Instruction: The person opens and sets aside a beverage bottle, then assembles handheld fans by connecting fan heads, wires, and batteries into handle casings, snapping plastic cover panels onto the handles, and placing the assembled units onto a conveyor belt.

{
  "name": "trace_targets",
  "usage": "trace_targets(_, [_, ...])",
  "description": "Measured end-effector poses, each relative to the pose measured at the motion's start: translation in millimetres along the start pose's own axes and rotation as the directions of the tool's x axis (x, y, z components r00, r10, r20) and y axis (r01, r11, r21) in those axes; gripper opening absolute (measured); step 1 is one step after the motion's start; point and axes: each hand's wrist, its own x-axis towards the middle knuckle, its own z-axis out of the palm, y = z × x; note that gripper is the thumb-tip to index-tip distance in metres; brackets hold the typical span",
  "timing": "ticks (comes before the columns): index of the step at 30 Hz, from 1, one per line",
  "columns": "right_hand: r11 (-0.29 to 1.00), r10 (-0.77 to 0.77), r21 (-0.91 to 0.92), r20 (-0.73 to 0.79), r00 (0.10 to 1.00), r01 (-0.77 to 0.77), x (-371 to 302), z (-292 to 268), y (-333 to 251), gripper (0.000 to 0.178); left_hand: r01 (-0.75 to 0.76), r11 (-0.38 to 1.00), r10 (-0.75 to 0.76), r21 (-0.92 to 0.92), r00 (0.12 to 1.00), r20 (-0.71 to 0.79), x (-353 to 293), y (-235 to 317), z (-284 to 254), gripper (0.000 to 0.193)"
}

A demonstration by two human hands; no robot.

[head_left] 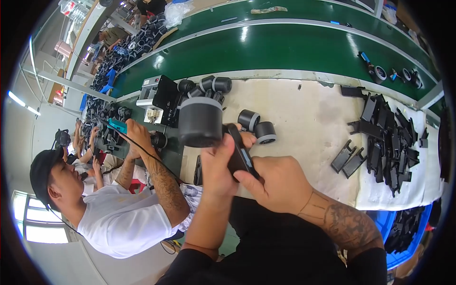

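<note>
Black fabric sleeves lie nearest the viewer, below two bare hands raised over the near edge of the bench. The left hand has its fingers closed around a slim, smooth black handle, thumb uppermost; the right hand grips the same handle from the other side, its thumb laid along the lower end. At the handle's upper end, beside the left thumb, stands a matte black cylinder with a pale grey band; the junction of the two is partly hidden. At lower right, a blue plastic crate contains dark parts. At left, a co-worker in a white cloth shirt holds a teal tool. Farther along the bench's pale, stained covering lie two loose banded cylinders, close together, and, to the right, a heap of angular black parts, elongated and hard-edged. Behind the held cylinder, more rounded pieces cluster beside a boxy black-and-silver machine. Beyond extends a glossy green surface, edged by pale rails and streaked with reflected light.
</note>
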Motion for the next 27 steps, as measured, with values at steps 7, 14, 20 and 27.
trace_targets(7, [0.971,0.193,-0.151,0.034,0.981,-0.186,-14,-17,64,0.037,0.032,0.387,0.164,0.922,0.981,-0.102,61,68,-127,0.029])
trace_targets(14, [0.937,0.102,-0.335,-0.018,0.995,-0.102,-52,-2,136,0.027,0.130,-0.254,0.063,0.958,0.991,-0.118,70,70,-162,0.033])
trace_targets(20, [0.942,0.000,-0.334,-0.072,0.997,-0.024,-51,-1,139,0.025,0.177,-0.350,-0.056,0.920,0.976,-0.209,77,43,-176,0.037])
trace_targets(27, [0.948,0.027,-0.317,-0.051,0.998,-0.042,-50,-4,139,0.026,0.206,-0.334,-0.136,0.920,0.955,-0.263,78,37,-183,0.039])
